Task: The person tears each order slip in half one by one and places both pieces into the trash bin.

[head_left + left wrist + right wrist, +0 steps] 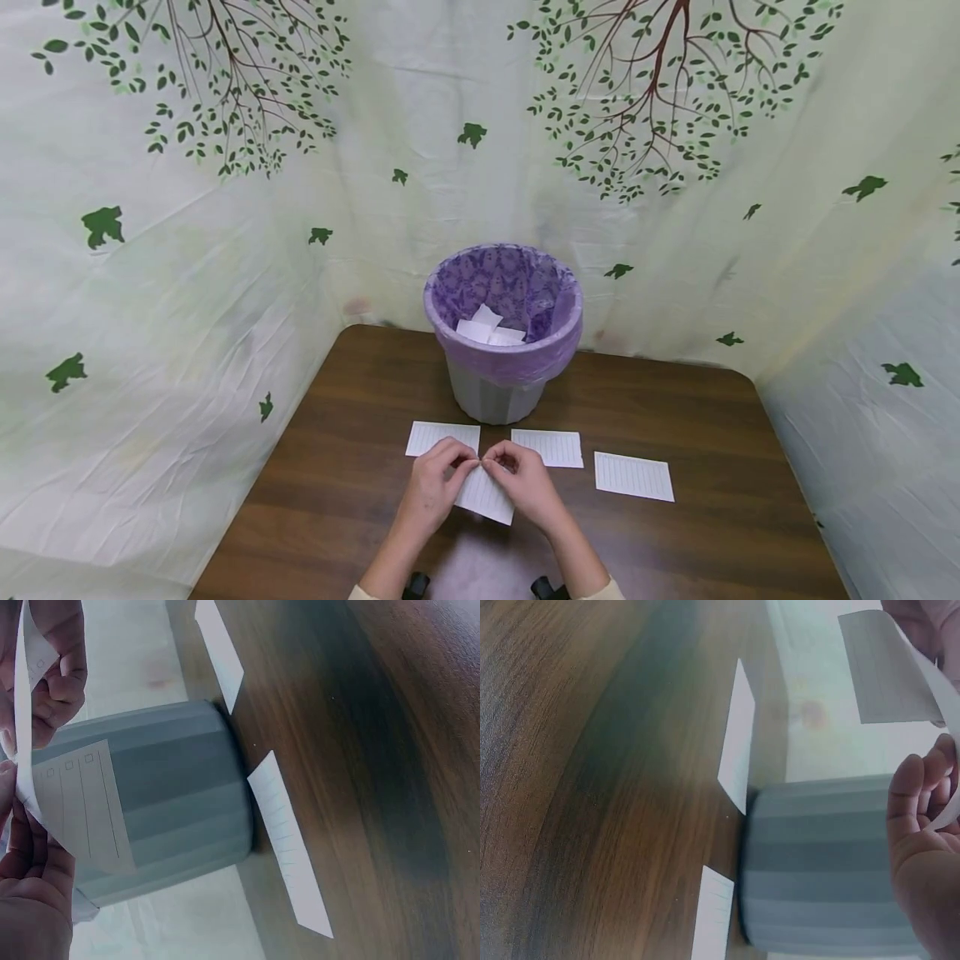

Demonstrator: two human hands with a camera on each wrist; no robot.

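Note:
In the head view, the left hand [437, 483] and right hand [527, 483] pinch the upper edge of one lined paper card [486, 497], fingertips close together at its middle. The card hangs between them above the table. Printed lines and small checkboxes show on its face [82, 810] in the left wrist view, where the sheet looks bent. Beyond the hands lie three more lined cards: one on the left [442, 435], one in the middle [551, 448] and one on the right [634, 477].
A grey wastebasket [495, 400] with a purple bag liner [517, 358] stands at the back of the brown wooden table [337, 467]. White paper pieces [487, 327] lie inside it. Leaf-printed curtains [420, 83] hang behind and at both sides.

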